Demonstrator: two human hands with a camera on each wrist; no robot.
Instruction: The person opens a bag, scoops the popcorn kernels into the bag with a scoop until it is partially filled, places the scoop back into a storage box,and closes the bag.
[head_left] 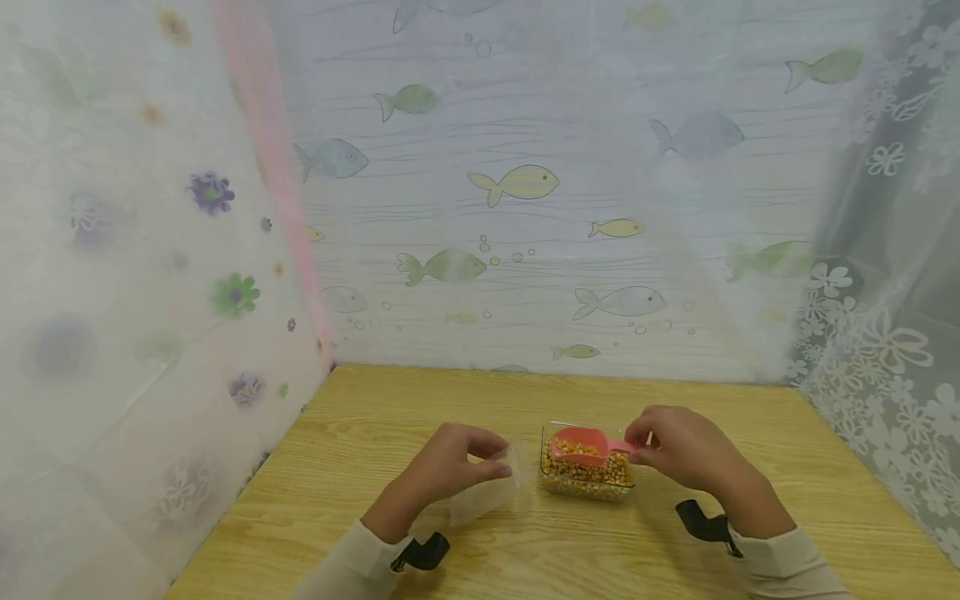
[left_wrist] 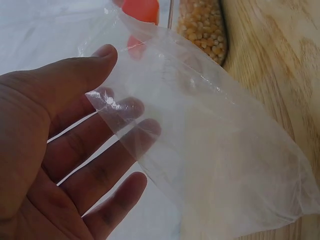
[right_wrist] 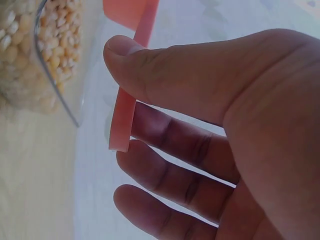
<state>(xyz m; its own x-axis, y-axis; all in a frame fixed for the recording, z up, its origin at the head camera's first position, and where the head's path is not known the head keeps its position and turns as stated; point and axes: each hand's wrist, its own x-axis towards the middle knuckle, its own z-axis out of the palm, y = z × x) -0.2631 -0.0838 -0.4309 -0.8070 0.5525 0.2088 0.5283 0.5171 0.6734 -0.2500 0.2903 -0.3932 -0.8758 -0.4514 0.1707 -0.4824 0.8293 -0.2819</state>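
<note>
My left hand pinches the top edge of a clear plastic bag between thumb and fingers; the bag hangs down over the table. To its right stands a rectangular glass container holding yellow corn kernels. Above the kernels is a pink scoop with some kernels in its bowl. By the handle, my right hand grips the scoop, thumb on one side and fingers on the other, as the right wrist view shows. Whether the scoop touches the kernels below, I cannot tell.
The wood-grain table reaches back to a curtain printed with fish. Flowered sheets hang along the left and right sides. Black wrist mounts stick out beside both sleeves.
</note>
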